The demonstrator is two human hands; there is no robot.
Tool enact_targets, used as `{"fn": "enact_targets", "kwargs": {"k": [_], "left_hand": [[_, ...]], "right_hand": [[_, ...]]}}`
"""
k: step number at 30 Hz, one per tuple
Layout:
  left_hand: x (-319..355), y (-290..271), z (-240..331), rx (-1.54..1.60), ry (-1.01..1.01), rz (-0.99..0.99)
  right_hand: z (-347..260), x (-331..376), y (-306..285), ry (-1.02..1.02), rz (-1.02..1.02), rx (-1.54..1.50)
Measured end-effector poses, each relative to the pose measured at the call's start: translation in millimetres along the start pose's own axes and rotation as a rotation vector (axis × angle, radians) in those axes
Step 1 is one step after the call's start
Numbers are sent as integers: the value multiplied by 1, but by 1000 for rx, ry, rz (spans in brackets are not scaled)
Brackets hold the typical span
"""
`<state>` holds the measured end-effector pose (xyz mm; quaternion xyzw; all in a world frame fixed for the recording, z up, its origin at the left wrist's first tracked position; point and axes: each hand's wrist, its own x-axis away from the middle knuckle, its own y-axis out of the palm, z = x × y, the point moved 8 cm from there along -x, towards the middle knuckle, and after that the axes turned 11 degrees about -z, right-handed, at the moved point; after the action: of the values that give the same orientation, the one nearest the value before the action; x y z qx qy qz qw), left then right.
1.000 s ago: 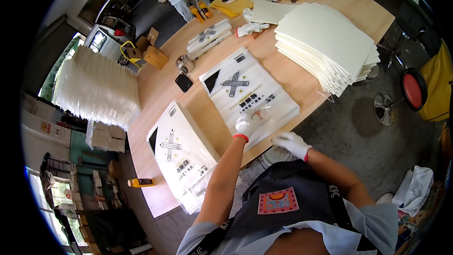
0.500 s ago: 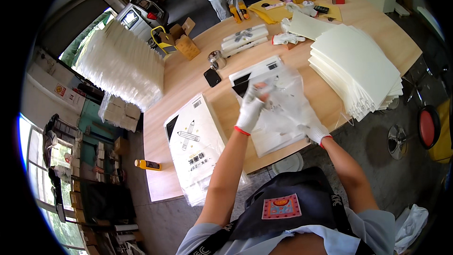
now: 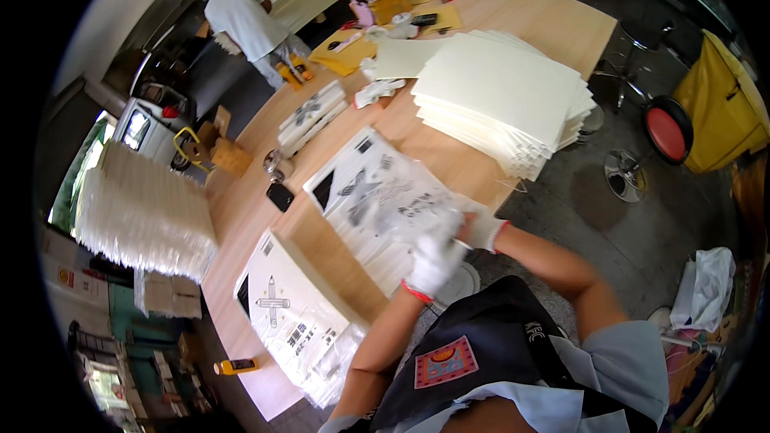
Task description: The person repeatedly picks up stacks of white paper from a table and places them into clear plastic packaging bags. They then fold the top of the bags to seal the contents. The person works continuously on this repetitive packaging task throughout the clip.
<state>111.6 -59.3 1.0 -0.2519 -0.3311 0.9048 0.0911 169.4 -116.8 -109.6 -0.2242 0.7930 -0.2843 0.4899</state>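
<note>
My left hand and my right hand, both in white gloves with red cuffs, meet at the near edge of the wooden table. Together they pinch a thin, translucent printed plastic bag, which is lifted and crumpled over the middle stack of white printed bags. A second stack of the same printed bags lies to my left on the table corner. A tall pile of plain cream sheets rests to the right of the middle stack.
A black phone and a metal cup lie behind the stacks. A person in a white shirt stands at the far end. A red stool, a yellow bin and a white fringed pile flank the table.
My hands went from pressing flat on the middle stack to lifting its top bag and drawing it toward me at the table edge. My head has turned, shifting the view.
</note>
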Motion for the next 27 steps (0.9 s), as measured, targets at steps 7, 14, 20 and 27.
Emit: {"fn": "enact_targets", "kwargs": {"k": [7,14,20,27], "left_hand": [[12,13,-113,649,-492,40],[-68,60,-88,931,-377,-138],[-49,57,-101,1343,-672,293],[-15,-22,-72,437,-630,-300]], "right_hand": [[43,-18,-203,329,-191,879],[71,-24,-209,112,-434,868],[-59,-36,-165,170,-505,355],[76,69,-120,913,26,-1433]]}}
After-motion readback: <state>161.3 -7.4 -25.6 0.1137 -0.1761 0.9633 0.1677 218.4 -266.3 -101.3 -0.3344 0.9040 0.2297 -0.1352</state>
